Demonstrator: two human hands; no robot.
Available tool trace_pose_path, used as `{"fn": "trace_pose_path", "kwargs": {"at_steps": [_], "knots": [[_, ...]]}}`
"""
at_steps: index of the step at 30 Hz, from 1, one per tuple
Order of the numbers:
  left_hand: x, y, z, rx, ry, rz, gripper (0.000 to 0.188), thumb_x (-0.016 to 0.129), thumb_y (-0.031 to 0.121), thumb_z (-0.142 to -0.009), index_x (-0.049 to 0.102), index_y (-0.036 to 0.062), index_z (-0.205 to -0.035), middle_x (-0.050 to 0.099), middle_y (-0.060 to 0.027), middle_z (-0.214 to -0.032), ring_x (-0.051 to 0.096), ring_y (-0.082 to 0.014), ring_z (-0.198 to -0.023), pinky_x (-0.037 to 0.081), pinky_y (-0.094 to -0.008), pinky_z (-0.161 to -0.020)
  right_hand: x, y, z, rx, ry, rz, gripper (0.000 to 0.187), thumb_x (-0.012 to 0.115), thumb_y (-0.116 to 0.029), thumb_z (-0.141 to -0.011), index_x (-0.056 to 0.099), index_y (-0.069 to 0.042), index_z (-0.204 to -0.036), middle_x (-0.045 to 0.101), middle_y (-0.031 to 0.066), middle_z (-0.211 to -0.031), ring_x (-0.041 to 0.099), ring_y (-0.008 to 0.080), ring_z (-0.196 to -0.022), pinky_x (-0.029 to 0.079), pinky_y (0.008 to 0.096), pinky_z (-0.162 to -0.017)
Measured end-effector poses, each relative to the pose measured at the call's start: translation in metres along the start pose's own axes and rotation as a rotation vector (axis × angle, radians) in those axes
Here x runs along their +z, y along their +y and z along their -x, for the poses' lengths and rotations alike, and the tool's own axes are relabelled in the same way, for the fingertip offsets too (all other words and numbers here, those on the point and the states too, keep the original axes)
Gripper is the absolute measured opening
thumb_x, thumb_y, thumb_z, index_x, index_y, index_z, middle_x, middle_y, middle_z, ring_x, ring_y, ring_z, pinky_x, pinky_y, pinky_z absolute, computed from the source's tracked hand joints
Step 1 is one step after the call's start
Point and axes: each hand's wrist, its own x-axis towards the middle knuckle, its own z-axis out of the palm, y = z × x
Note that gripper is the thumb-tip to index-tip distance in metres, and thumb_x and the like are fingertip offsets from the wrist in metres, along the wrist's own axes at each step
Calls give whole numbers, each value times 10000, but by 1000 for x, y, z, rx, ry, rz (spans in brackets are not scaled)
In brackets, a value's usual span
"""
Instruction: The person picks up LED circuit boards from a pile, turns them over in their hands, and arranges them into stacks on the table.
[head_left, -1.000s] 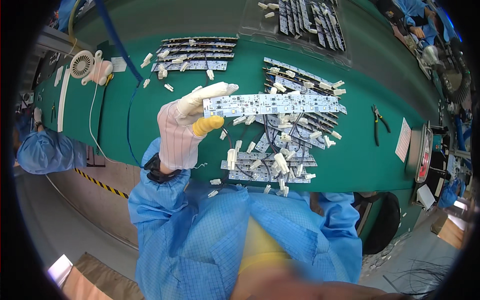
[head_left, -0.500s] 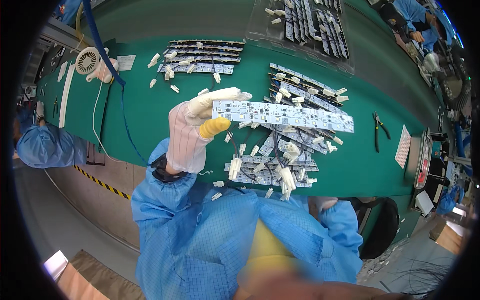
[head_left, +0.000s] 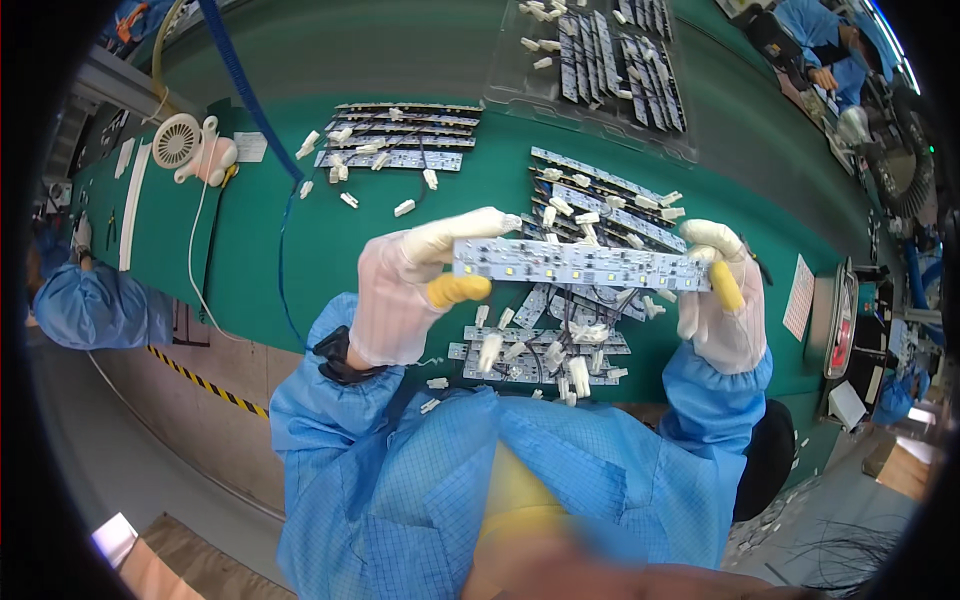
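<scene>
A long white LED circuit board [head_left: 580,264] is held level above the bench, its component side in view. My left hand [head_left: 415,270], in a thin glove with a yellow thumb cover, pinches the board's left end. At the right end my right hand [head_left: 722,285], gloved alike, grips it between thumb and fingers. Behind and below the board lie a stack of similar boards [head_left: 610,178] and a nearer pile of boards [head_left: 480,352], with dark wires and white connectors [head_left: 580,376]. The held board hides part of both.
Another stack of boards [head_left: 390,160] lies at the back left, beside a small white fan [head_left: 190,145]. A clear plastic tray [head_left: 640,140] holds more boards at the back. A blue coiled hose [head_left: 240,80] hangs at the left. Pliers lie partly hidden behind my right hand.
My right hand has come up from below the bench edge and taken the board's right end. My left hand and the board have shifted slightly right and nearer; the board is more level.
</scene>
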Motion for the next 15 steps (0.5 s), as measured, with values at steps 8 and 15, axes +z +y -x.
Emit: {"fn": "trace_pose_path", "kwargs": {"at_steps": [8, 15], "knots": [[-7, 3, -7, 269, 27, -490, 471, 801, 223, -686, 684, 60, -1112, 672, -139, -1098, 687, -183, -887, 551, -269, -741, -3, 9, -18, -74, 189, 246, 465, 619, -370, -916, 543, 36, -1129, 601, 85, -772, 517, 65, -429, 349, 146, -365], [-13, -3, -9, 138, 40, -333, 546, 757, 325, -788, 608, -65, -1140, 670, -197, -1063, 649, -242, -970, 518, -348, -869, -5, 5, -10, -91, 110, 86, 340, 592, -211, -921, 545, 41, -1144, 610, 108, -836, 547, 79, -505, 388, 170, -430]]}}
